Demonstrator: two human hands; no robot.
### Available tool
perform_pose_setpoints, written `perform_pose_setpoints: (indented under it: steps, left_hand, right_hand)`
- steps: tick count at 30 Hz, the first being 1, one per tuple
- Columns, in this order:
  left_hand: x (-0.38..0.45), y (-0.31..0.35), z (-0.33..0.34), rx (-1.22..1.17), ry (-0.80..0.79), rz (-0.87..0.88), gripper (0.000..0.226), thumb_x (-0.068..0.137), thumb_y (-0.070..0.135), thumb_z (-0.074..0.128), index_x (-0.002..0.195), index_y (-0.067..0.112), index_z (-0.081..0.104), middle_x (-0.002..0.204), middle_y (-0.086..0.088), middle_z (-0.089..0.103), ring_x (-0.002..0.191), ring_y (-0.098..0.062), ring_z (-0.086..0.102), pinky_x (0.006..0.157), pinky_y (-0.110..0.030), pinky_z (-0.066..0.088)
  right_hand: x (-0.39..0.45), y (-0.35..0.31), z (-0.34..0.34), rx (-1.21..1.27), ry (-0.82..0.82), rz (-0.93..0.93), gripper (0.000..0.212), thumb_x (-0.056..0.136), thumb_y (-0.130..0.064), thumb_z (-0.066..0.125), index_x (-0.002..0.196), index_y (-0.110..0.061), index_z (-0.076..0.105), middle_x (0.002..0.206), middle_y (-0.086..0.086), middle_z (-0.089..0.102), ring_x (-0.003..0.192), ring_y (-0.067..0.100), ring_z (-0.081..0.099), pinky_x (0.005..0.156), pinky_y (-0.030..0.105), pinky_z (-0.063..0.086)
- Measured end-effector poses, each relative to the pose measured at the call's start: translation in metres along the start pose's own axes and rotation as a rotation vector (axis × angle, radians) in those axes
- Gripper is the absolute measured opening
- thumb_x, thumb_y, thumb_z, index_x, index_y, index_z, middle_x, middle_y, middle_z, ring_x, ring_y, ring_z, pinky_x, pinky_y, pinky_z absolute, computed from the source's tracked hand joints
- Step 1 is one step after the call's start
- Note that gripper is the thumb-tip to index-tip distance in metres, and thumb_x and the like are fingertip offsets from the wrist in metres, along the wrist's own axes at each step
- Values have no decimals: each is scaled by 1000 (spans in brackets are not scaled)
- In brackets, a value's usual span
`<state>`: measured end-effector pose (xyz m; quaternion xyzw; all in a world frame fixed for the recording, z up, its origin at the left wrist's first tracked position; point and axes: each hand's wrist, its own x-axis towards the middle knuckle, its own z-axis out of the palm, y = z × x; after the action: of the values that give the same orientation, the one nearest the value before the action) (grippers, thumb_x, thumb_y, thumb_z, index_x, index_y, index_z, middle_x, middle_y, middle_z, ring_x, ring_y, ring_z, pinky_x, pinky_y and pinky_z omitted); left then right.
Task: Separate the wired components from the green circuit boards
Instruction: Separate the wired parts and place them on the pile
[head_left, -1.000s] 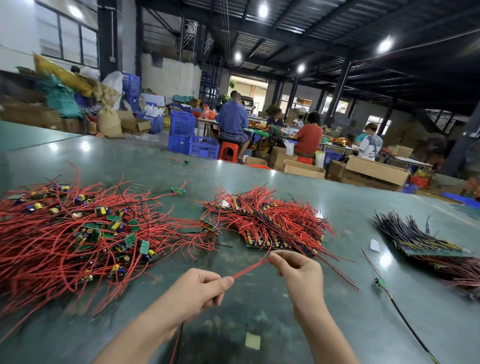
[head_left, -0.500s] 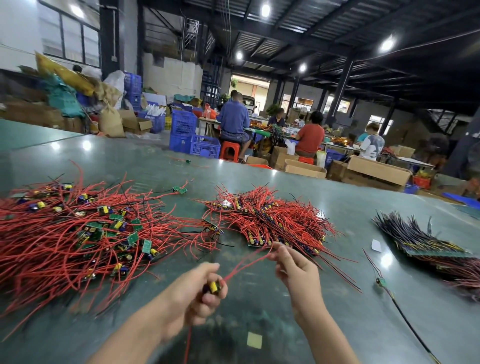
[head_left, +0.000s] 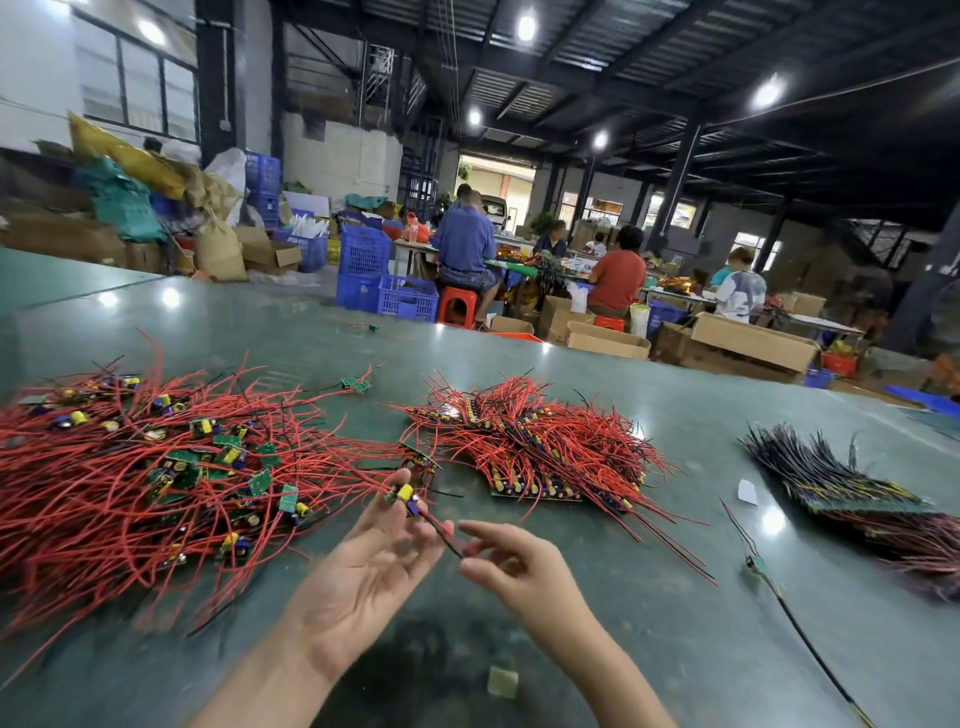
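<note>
A dim hall lit by round ceiling lamps (head_left: 525, 27), with daylight from windows (head_left: 137, 83) at the upper left. Lamp glare spots the glossy green table (head_left: 571, 649). Both hands, left hand (head_left: 363, 571) and right hand (head_left: 511, 561), are motion-blurred. Wide-angle distortion bends the edges; a soft shadow lies beneath the arms.

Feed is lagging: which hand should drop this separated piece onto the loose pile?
Left, probably. The left hand already has the small board piece at its fingertips, and the loose pile lies on its side. The right hand only pinches the wire tail.
</note>
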<state>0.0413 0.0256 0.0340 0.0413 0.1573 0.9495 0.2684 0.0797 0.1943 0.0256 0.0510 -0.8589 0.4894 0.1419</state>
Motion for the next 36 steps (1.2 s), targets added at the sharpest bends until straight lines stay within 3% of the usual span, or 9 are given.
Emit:
perform_pose_setpoints:
  steps: [2, 5, 7, 9, 11, 15, 24, 29, 36]
  left_hand:
    - [1, -1, -2, 5, 32, 20, 63, 26, -5, 93, 86, 4, 75, 78, -13, 67, 66, -20, 68, 69, -42, 59]
    - [1, -2, -1, 69, 73, 69, 23, 62, -5, 68, 78, 8, 76, 75, -10, 68, 68, -18, 69, 74, -39, 58]
    - [3, -4, -2, 84, 108, 115, 26, 70, -4, 54, 74, 11, 76, 73, -8, 69, 66, -16, 69, 73, -35, 59]
    - [1, -6, -2, 99, 122, 155, 28, 70, -5, 54, 72, 11, 76, 71, -6, 70, 63, -14, 69, 67, -29, 59]
    - [0, -7, 0, 147, 110, 171, 28, 68, -6, 55, 74, 11, 77, 71, -6, 70, 64, -13, 69, 64, -26, 59]
    - [-3, -17, -1, 287, 65, 177, 31, 62, -10, 58, 77, 10, 77, 72, -8, 72, 64, -14, 69, 64, -23, 58]
    - [-9, -29, 0, 364, -90, -32, 41, 62, -14, 62, 98, 2, 73, 99, -24, 69, 75, -30, 70, 69, -35, 60]
    - [-15, -18, 5, 544, -43, -355, 32, 78, 24, 59, 100, 7, 74, 95, -17, 70, 66, -26, 68, 59, -36, 58]
    - [-13, -24, 7, 926, 71, -298, 28, 97, 24, 42, 115, 5, 51, 56, 6, 50, 39, -3, 25, 35, -13, 22]
  right_hand:
    - [1, 2, -4, -126, 235, -84, 33, 80, -18, 73, 100, -42, 62, 93, -13, 64, 84, -2, 54, 80, 15, 38]
    - [2, 4, -16, -56, 634, 12, 46, 84, -25, 68, 127, -28, 52, 114, -11, 52, 97, 3, 49, 88, 20, 38]
    - [4, 5, -21, 182, 683, 156, 33, 90, -24, 61, 122, -20, 55, 110, -6, 58, 84, 3, 54, 77, 19, 43]
    - [5, 1, -19, 329, 614, 291, 23, 95, -23, 51, 96, -7, 68, 83, 1, 66, 62, 9, 53, 59, 19, 44]
    - [3, -5, -9, 420, 455, 345, 40, 97, -23, 45, 74, -3, 71, 63, 5, 64, 48, 11, 47, 46, 18, 38]
    - [0, -17, 7, 544, 177, 259, 34, 95, -24, 47, 82, -7, 74, 70, 2, 68, 49, 8, 49, 50, 18, 42]
    - [1, -17, -2, 885, 65, 229, 19, 75, -23, 61, 70, -7, 70, 64, 10, 60, 54, 14, 50, 56, 22, 45]
    - [-3, -20, -12, 454, -2, 132, 20, 86, -16, 62, 68, -13, 70, 63, -1, 65, 57, 9, 51, 61, 19, 46]
    - [-5, -23, -7, 274, 105, 47, 13, 84, -5, 66, 72, -9, 69, 51, -6, 57, 46, 1, 48, 51, 12, 40]
